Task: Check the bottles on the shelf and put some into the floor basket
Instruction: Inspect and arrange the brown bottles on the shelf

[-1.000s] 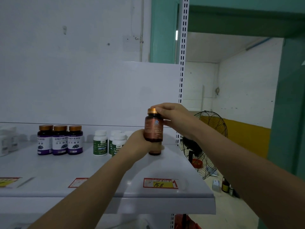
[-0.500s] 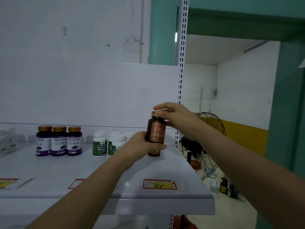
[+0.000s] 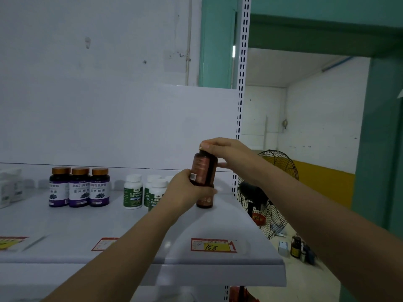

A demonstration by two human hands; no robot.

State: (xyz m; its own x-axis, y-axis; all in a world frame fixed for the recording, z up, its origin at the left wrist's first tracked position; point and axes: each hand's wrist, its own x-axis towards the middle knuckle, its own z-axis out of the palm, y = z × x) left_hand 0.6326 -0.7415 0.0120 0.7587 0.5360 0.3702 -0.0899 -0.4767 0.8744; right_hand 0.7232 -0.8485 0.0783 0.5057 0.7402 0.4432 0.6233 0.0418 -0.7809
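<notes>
A: Far left on the shelf (image 3: 65,232), white boxes (image 3: 9,188) sit at the back. Next come three purple-labelled bottles (image 3: 79,187) shoulder to shoulder, gold caps up.

B: There's a gap after them, and then a cluster of white bottles (image 3: 133,192) with green labels. Everything stands well back from the front edge, so a broad bare strip of shelf runs in front.

A: Now the action! The left hand (image 3: 185,190) has its fingers and thumb wrapped round the lower part of the brown bottle (image 3: 204,168).

B: That bottle is up off the shelf, held above the right end, just right of the white bottles. Its long axis is close to vertical, cap on top, with the barcode panel turned toward us.

A: The right hand (image 3: 226,153) is on top. The index finger curls over the cap, and the thumb presses the bottle's right shoulder.

B: Directly beneath it, a second brown bottle (image 3: 204,200) stands upright on the shelf, its upper part hidden behind the left fingers.

A: Room to the right is short, because the shelf ends at the perforated upright (image 3: 241,94), near the bottles. Toward the front lip lies a yellow price tag (image 3: 212,245) reading 158.

B: Past that edge it's an open doorway, with a fan (image 3: 268,192) standing beyond.
</notes>
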